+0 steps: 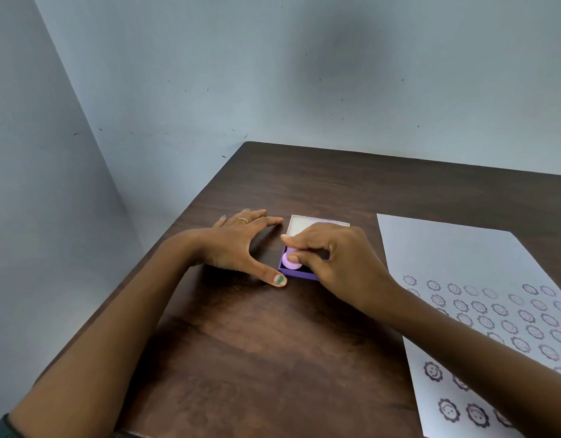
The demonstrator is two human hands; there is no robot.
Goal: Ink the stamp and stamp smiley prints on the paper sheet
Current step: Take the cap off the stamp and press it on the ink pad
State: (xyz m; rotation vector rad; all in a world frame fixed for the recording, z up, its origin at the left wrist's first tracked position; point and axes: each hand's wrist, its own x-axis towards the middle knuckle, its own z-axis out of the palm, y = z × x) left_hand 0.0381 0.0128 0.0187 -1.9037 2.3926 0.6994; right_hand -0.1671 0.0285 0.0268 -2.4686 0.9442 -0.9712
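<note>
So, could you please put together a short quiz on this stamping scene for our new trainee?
1. True or false: the right hand holds the stamp down in the ink pad.
2. Which does the left hand do? A) lifts the paper B) rests flat on the table beside the pad C) holds a pen
3. Fill in: the paper lies to the ____ of the pad.

Key:
1. True.
2. B. The palm lies flat on the table, thumb close to the pad's near corner.
3. Right. It already bears rows of smiley prints.
</note>
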